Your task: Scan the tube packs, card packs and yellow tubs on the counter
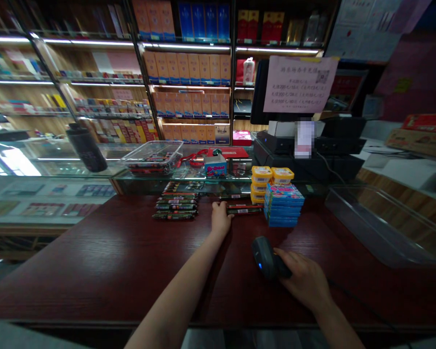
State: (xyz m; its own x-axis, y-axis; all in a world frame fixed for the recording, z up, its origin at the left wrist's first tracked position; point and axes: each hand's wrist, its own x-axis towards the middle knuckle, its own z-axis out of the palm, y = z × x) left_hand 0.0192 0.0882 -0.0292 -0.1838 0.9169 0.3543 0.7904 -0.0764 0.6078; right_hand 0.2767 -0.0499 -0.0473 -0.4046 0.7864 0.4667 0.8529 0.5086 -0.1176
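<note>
In the head view my left hand (pixel 221 217) reaches forward over the dark red counter, its fingers closed at the left end of a slim dark packet (pixel 244 211) with a barcode label. Similar slim packets (pixel 176 207) lie in a row to the left of that hand. My right hand (pixel 307 278) grips a black barcode scanner (pixel 264 258) with a small blue light, its head tilted up and to the left. Beyond the scanner stand a stack of blue boxes (pixel 284 208) and several yellow tubs (pixel 260 182).
A clear plastic bin (pixel 378 228) lies at the right. On the glass shelf behind are a clear tray (pixel 152 157), a small blue box (pixel 215 167) and a dark bottle (pixel 86 148). A monitor (pixel 258 92) carries a pink sign. The scanner's cable (pixel 363 303) trails right.
</note>
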